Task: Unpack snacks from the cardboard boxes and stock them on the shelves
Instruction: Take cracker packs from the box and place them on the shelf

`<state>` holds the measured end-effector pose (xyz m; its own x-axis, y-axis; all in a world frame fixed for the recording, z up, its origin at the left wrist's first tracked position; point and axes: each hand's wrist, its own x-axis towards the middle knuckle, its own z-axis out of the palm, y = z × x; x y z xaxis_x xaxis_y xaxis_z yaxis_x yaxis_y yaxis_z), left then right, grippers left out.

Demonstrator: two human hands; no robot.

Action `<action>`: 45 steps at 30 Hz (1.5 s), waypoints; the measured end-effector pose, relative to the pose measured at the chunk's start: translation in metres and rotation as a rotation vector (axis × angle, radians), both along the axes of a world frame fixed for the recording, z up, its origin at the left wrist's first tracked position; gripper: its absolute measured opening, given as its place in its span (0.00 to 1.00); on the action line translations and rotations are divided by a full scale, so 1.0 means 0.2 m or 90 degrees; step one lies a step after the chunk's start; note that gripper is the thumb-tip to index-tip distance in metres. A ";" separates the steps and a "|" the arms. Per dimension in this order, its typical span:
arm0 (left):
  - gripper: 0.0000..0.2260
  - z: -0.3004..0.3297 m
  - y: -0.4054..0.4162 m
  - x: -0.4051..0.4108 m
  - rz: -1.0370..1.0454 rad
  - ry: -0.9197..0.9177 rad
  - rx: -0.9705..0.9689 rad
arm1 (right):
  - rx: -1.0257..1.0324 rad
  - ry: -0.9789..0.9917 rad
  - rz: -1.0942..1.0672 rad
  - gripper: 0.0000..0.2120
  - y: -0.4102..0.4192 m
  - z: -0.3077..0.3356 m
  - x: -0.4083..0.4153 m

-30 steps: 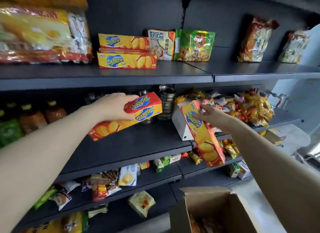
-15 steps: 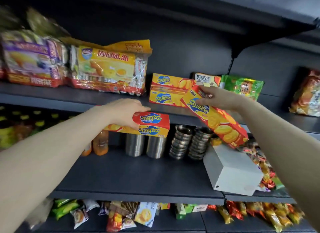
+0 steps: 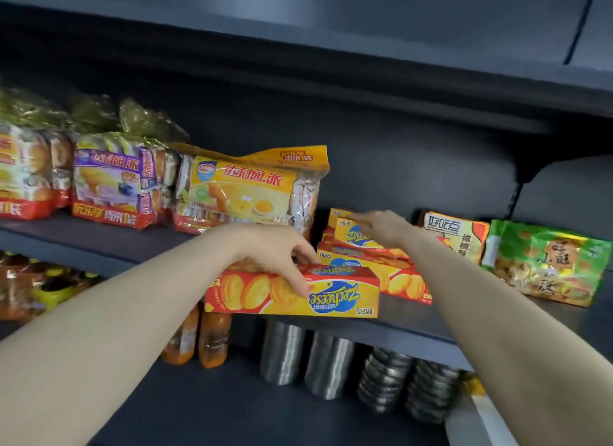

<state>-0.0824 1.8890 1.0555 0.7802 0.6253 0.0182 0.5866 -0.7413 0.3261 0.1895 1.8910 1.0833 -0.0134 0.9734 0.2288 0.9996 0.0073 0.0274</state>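
My left hand [image 3: 275, 251] grips a yellow and red Zecheese cracker box [image 3: 292, 294], upside down, at the front edge of the dark upper shelf [image 3: 414, 316]. To its right stands a stack of the same boxes [image 3: 371, 266]. My right hand [image 3: 381, 226] rests on the top box of that stack [image 3: 351, 231], fingers spread over it. The cardboard boxes are out of view.
Large bags of pie cakes [image 3: 245, 193] fill the shelf's left part. A tan snack pack [image 3: 457, 234] and a green bag [image 3: 547, 263] lie right of the stack. Below stand orange bottles [image 3: 212, 339], steel cups [image 3: 305, 356] and stacked steel bowls [image 3: 388, 382].
Both hands rose from the lower shelf level to the upper shelf. The right-hand box now lies on top of the stack; the left-hand box reached the shelf's front edge. The camera tilted up.
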 end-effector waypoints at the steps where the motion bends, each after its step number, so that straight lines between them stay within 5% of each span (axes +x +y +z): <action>1: 0.27 0.03 0.01 0.02 0.001 0.015 0.012 | -0.012 0.004 -0.006 0.25 0.03 -0.02 0.03; 12: 0.29 0.26 0.04 0.44 -0.042 0.072 0.172 | 0.267 0.100 -0.039 0.17 -0.10 -0.03 0.42; 22: 0.29 0.28 0.16 0.80 0.008 -0.066 0.294 | 0.387 0.438 -0.026 0.12 -0.29 -0.08 0.61; 27: 0.31 0.31 0.17 0.88 0.168 -0.349 0.233 | 0.189 0.699 0.068 0.25 -0.28 -0.02 0.51; 30: 0.38 0.33 0.17 0.91 0.195 -0.517 0.054 | 0.007 0.648 0.131 0.26 -0.26 -0.02 0.44; 33: 0.41 0.30 0.18 0.90 0.184 -0.604 -0.039 | -0.025 0.622 0.115 0.20 -0.24 -0.05 0.44; 38: 0.43 0.25 0.18 0.84 0.077 -0.835 -0.309 | -0.143 0.714 0.143 0.31 -0.25 -0.07 0.47; 42: 0.48 0.25 0.23 0.74 0.100 -0.878 -0.223 | -0.067 0.705 0.160 0.23 -0.27 -0.05 0.53; 45: 0.42 0.22 0.28 0.61 0.189 -0.816 0.007 | -0.078 0.613 0.116 0.25 -0.34 -0.03 0.64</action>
